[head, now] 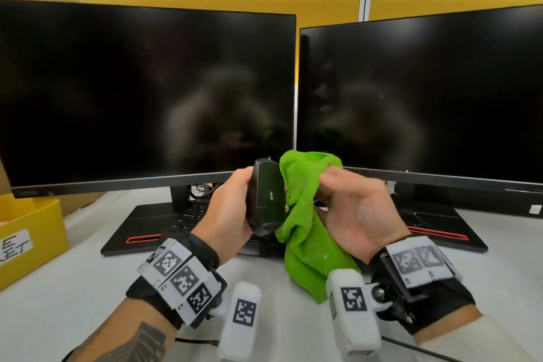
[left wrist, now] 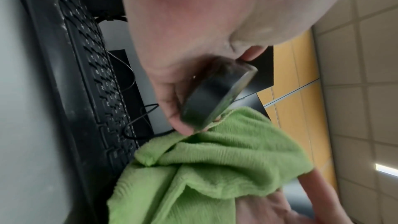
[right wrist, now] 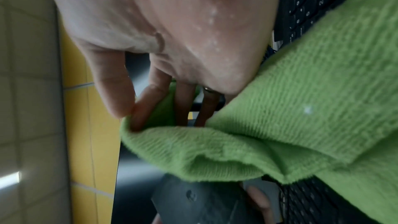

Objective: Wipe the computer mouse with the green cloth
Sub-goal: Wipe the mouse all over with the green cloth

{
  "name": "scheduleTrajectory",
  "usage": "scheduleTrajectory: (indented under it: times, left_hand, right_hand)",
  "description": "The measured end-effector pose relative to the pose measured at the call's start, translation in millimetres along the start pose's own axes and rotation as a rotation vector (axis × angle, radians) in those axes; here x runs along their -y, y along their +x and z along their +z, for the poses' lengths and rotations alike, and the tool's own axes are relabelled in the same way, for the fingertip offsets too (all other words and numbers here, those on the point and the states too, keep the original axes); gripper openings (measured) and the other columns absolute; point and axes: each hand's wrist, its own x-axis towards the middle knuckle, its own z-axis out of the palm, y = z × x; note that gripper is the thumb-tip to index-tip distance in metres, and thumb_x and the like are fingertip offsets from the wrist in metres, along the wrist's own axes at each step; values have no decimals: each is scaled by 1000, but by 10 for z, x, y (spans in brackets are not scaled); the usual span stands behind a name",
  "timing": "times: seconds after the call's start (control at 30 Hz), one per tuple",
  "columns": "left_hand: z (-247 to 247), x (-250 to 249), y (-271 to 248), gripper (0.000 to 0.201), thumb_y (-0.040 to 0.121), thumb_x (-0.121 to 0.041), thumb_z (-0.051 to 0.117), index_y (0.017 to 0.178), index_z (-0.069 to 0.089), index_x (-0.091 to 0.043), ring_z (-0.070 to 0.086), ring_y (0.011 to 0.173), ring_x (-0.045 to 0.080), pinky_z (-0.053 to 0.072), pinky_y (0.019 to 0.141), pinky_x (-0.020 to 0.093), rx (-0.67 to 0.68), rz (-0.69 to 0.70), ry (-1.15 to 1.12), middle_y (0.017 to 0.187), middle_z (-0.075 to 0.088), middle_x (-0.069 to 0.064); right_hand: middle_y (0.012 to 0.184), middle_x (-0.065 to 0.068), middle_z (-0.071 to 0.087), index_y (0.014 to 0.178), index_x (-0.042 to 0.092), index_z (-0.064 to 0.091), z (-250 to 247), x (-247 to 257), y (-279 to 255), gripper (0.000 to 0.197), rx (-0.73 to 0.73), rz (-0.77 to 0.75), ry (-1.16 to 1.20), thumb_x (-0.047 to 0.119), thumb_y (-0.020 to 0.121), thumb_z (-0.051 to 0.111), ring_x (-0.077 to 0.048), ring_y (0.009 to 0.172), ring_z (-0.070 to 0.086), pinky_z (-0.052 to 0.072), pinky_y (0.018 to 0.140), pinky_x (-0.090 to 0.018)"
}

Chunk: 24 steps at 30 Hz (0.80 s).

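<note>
My left hand [head: 235, 209] grips a black computer mouse [head: 266, 197], held upright above the keyboard with its underside facing me. In the left wrist view the thumb and fingers curl round the mouse [left wrist: 215, 94]. My right hand [head: 355, 209] holds the green cloth [head: 305, 214], bunched between thumb and fingers. The cloth touches the mouse's right side and hangs down toward the table. In the right wrist view the cloth [right wrist: 280, 125] drapes over my fingers, with the mouse [right wrist: 200, 198] just beyond it.
Two dark monitors [head: 147, 91] [head: 423, 103] stand close behind my hands. A black keyboard [head: 188, 214] lies under the left monitor on the white table [head: 73, 297]. A yellow box [head: 32, 232] sits at the left edge. Cables run behind the keyboard.
</note>
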Motion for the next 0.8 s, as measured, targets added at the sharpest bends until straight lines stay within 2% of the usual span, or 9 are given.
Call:
scheduleTrajectory:
  times: [0.07, 0.13, 0.3, 0.43, 0.57, 0.6, 0.67, 0.73, 0.8]
  left_hand:
    - [20, 28, -4, 55, 108, -37, 42, 145, 56, 2, 63, 124, 37, 52, 102, 46, 1, -27, -10, 143, 61, 31]
    - [33, 32, -27, 54, 111, -43, 36, 140, 64, -6, 65, 129, 33, 55, 101, 45, 10, -39, 20, 138, 69, 21]
    - [86, 34, -87, 61, 111, -51, 33, 120, 75, -8, 72, 118, 40, 55, 103, 54, -37, 15, 187, 120, 77, 22]
    - [112, 58, -101, 63, 108, -54, 40, 91, 85, -14, 60, 101, 46, 43, 87, 57, -33, 29, 198, 128, 62, 42]
    - [112, 78, -104, 61, 108, -55, 41, 96, 83, -13, 63, 106, 51, 45, 97, 72, -12, 48, 210, 123, 66, 40]
    - [110, 88, -96, 61, 109, -53, 40, 96, 83, -11, 67, 102, 49, 49, 97, 71, -18, 56, 222, 114, 72, 36]
    - [102, 112, -82, 57, 110, -49, 38, 98, 80, -13, 76, 78, 33, 63, 70, 48, 7, 73, 244, 84, 81, 19]
    - [99, 129, -84, 54, 111, -47, 37, 102, 76, -11, 69, 53, 18, 52, 45, 26, 16, 104, 278, 65, 75, 6]
    - [90, 148, -72, 59, 110, -51, 38, 108, 74, -5, 66, 57, 26, 52, 51, 28, 16, 124, 316, 72, 72, 17]
  right_hand:
    - [110, -21, 72, 110, -9, 74, 21, -45, 23, 49, 39, -30, -78, 12, 66, 70, -32, 101, 68, 53, 95, -44]
    - [102, -12, 78, 89, 6, 83, 35, -81, 41, 31, 47, -72, -167, 2, 70, 60, -27, 99, 73, 59, 88, -37]
    - [112, 16, 76, 103, 35, 77, 140, -154, 10, 46, 14, -352, -764, -7, 85, 75, 7, 107, 66, 48, 92, -9]
    - [97, 16, 81, 95, 30, 80, 111, -182, 22, 39, -95, -429, -667, -3, 75, 87, 3, 97, 74, 54, 83, -12]
    - [91, 4, 83, 88, 23, 82, 86, -189, 62, 30, -170, -473, -636, -1, 71, 90, -7, 82, 77, 58, 69, -18]
    - [94, 2, 81, 89, 21, 80, 86, -188, 65, 29, -157, -471, -651, -1, 73, 89, -8, 82, 77, 58, 69, -20]
    - [99, -2, 77, 95, 13, 72, 86, -199, 69, 29, -101, -453, -687, -4, 76, 85, -7, 83, 74, 57, 70, -21]
    - [99, -6, 73, 100, 7, 63, 86, -217, 79, 32, -50, -417, -673, -3, 77, 84, -10, 84, 72, 59, 72, -25]
    - [97, -4, 72, 102, 5, 59, 59, -224, 91, 36, -14, -366, -603, 2, 75, 82, -15, 85, 71, 62, 76, -36]
